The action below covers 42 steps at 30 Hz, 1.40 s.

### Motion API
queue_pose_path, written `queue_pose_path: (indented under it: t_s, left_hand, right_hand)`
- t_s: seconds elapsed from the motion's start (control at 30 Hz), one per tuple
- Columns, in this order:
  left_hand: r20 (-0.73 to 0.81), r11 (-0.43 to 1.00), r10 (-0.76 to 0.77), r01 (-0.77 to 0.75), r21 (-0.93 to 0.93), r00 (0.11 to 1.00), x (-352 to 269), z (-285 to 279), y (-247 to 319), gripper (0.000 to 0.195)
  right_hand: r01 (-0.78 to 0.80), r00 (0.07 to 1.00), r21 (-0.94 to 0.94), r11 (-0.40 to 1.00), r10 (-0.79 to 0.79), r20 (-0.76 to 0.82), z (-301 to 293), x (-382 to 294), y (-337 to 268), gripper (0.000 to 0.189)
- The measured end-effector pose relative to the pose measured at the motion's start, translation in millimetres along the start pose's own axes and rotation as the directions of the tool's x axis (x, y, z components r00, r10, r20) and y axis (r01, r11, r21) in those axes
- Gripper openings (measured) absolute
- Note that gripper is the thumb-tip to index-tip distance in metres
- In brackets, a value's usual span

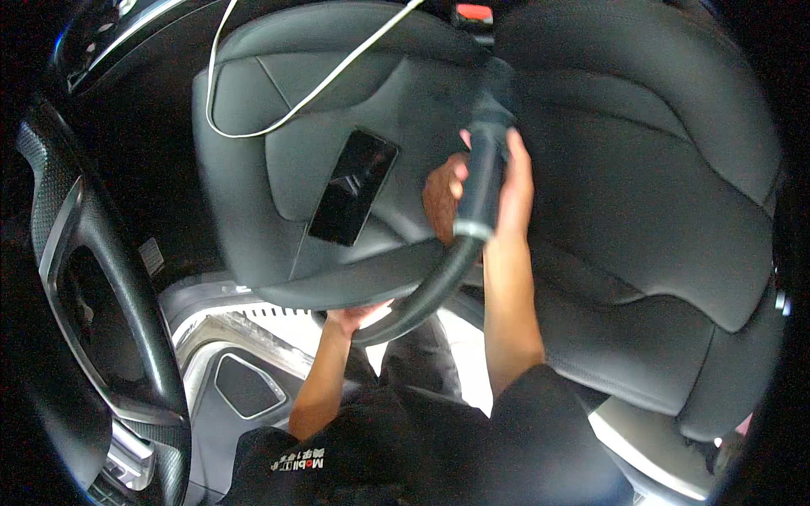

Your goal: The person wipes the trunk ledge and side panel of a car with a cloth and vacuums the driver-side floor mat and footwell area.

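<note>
My right hand (pixel 516 183) is wrapped around the dark tubular handle of a vacuum cleaner nozzle (pixel 482 171). The blurred far end of the nozzle points into the crease between the seat cushion (pixel 253 190) and the backrest (pixel 633 209) of a black car seat. From the handle, a black flexible hose (pixel 436 284) curves down and left over the cushion's side edge. Around the lower hose, at that edge, is my left hand (pixel 357 316), its fingers partly hidden. A black smartphone (pixel 353 186) lies on the cushion, left of my right hand.
A white cable (pixel 278 129) loops over the cushion's far side. The red seat-belt buckle (pixel 474 14) sits at the top. At left stands the steering wheel (pixel 120 253), and below it the door panel with a speaker cover (pixel 250 386). The bright door sill (pixel 272 329) runs below the seat.
</note>
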<state>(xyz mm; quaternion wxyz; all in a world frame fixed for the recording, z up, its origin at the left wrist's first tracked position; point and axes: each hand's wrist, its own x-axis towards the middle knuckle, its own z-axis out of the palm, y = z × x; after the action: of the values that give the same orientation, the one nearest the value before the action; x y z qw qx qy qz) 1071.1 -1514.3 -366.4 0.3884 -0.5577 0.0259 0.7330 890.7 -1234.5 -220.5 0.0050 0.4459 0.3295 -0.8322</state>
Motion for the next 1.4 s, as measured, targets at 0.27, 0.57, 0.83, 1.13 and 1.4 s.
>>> queue_pose_path:
  t_s: [0.27, 0.57, 0.83, 1.13, 1.4]
  left_hand:
    - [0.160, 0.973, 0.035, 0.003, -0.232, 0.987, 15, 2, -25, 0.061]
    - [0.268, 0.987, 0.096, -0.057, -0.149, 0.959, 26, -2, -26, 0.055]
    - [0.014, 0.959, 0.173, -0.165, -0.233, 0.985, 42, -19, -35, 0.044]
    - [-0.147, 0.937, 0.277, -0.301, -0.179, 0.950, 31, -3, -49, 0.049]
    - [-0.081, 0.939, 0.264, -0.275, -0.204, 0.961, 37, -22, -44, 0.049]
  right_hand:
    - [0.025, 0.989, 0.233, 0.972, -0.058, 0.137, -27, -37, 22, 0.063]
    - [0.077, 0.990, -0.388, 0.919, -0.024, 0.140, -52, -167, 56, 0.078]
    - [-0.030, 0.996, -0.347, 0.937, 0.056, 0.065, -73, -197, 62, 0.080]
    - [-0.372, 0.899, -0.346, 0.861, 0.427, 0.097, -78, -214, 34, 0.070]
    - [-0.435, 0.862, -0.544, 0.718, 0.507, -0.020, -36, -214, 32, 0.069]
